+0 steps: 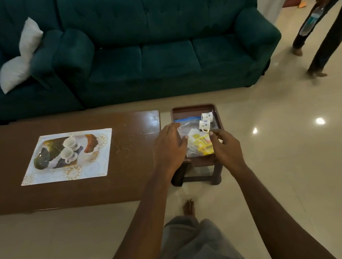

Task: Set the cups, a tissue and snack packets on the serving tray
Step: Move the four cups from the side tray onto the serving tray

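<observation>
The left hand (169, 146) and right hand (227, 146) grip opposite edges of the snack bag (197, 146) on the tray (193, 108). Two cups (204, 125) lie on the tray, touching the bag.

You face a brown bench (127, 159) standing on the glossy tiled floor (291, 160). One patterned placemat (67, 174) lies flat on its top, left of centre. Just beside the bench's right end stands a low stool (201, 162); the brown serving tray (193, 108) rests on it. In the tray lie two cups (207, 116) on their sides, close together, and a clear zip bag (183, 128) containing yellow packets (201, 145)
</observation>
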